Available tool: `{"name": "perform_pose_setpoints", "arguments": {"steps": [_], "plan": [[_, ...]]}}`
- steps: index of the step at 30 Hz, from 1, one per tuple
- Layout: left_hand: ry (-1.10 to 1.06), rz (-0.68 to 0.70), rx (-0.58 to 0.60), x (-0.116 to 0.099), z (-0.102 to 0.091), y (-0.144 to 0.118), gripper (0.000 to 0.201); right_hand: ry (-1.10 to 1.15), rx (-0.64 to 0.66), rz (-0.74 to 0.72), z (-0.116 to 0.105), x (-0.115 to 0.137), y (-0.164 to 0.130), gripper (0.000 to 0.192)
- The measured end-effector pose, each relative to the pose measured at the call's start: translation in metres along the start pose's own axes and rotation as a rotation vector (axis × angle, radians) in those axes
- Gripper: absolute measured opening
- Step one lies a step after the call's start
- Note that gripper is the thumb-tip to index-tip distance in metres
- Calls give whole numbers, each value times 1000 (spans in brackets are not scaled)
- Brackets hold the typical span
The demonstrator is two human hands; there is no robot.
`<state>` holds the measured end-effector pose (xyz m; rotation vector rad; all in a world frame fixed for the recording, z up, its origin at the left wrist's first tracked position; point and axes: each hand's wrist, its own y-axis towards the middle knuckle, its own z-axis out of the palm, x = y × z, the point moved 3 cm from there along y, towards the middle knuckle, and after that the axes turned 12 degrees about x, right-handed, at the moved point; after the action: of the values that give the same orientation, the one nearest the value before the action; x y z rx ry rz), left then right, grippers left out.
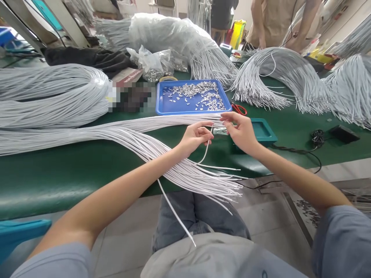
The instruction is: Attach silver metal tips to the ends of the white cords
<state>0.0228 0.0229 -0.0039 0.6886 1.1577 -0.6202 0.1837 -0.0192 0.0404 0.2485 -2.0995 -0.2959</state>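
My left hand [197,138] pinches a single white cable [206,151] near its end, and the cable bends down from the fingers toward the near bundle. My right hand [240,130] is a short way to the right, its thumb and bent fingers drawn together by the ends of the far cable bundle [150,122]; whatever is between its fingertips is too small to make out. Between the hands a small pale clamp-like part [220,131] shows beside a green fixture [263,130], partly covered by my right hand. Below my left forearm fans the near cable bundle [185,175].
Behind my hands, a blue tray [171,109] holds many small metal connectors [199,90]. Red-handled scissors [240,109] lie beside it. Grey cable coils [52,92] stand left and right. A black box [344,133] and cord are at the right. Another person [278,23] stands across the table.
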Motion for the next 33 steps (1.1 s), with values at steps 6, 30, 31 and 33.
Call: {"name": "perform_pose_setpoints", "arguments": {"steps": [6,30,31,33], "plan": [[44,75,-28,-4,-4,-1,43,399,-40,62,31,-10,7,21],[341,82,-177,-7,6,-4,29,103,51,39,31,-10,3,29],[343,81,-175,-7,6,-4,29,90,51,39,31,-11,3,29],[344,81,-176,-8,6,-4,29,65,46,41,30,-13,4,29]]}}
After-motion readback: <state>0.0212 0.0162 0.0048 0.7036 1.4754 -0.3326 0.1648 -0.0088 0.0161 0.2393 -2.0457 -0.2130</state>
